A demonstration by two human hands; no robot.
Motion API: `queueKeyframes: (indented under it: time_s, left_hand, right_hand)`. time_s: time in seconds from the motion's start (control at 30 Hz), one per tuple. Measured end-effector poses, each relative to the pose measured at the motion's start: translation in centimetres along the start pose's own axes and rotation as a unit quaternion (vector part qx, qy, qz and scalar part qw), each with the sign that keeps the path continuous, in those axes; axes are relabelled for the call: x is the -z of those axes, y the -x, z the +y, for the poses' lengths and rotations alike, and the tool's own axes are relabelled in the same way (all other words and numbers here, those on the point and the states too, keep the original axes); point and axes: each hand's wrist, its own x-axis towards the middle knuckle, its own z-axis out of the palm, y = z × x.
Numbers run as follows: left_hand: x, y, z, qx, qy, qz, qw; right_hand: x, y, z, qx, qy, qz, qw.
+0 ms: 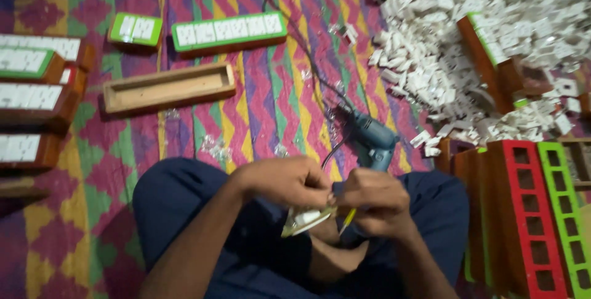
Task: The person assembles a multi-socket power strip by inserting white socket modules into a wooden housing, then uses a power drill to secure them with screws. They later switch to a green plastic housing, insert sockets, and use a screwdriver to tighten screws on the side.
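Sat cross-legged on zigzag mat (pixel 271 102). My left hand (pixel 286 181) and right hand (pixel 373 203) met over lap, pinching small white part in clear wrapper (pixel 306 219); yellow-tipped tool (pixel 348 219) in right hand. Blue drill (pixel 372 139) just beyond hands. White parts heap (pixel 468 34) far right. Empty wooden box (pixel 167 88) at left.

Small white part (pixel 306 219) mostly covered by left hand (pixel 289 182) and right hand (pixel 375 203); kind unclear. Yellow tool (pixel 348 218): only tip shows under right fingers. Drill (pixel 372 139) lower end behind hands. Boxes (pixel 28 99) cut by left edge. Plates (pixel 542 213) run off bottom. White pile (pixel 492 22) blurred, pieces indistinct.
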Motion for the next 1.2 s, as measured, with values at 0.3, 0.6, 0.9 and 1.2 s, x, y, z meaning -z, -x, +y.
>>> queueKeyframes:
  time_s: [0.3, 0.6, 0.9, 1.2]
  left_hand:
    - [0.8, -2.3, -2.7, -0.021, 0.125, 0.310, 0.942]
    - [0.0, -5.2, -5.3, -0.078, 0.235, 0.466, 0.850]
    - [0.4, -4.8, -5.9, -0.049, 0.080, 0.604, 0.792]
    - [-0.8, -5.2, -4.7, -0.139, 0.133, 0.579, 0.792]
  right_hand:
    - [1.0, 2.9, 3.6, -0.241, -0.053, 0.204, 0.947]
    - [0.5, 1.6, 4.2, -0.275, -0.085, 0.295, 0.911]
    - [-1.6, 0.8, 0.5, -0.240, 0.313, 0.113, 0.912]
    - [-1.7, 0.5, 0.3, -0.242, 0.247, 0.169, 0.923]
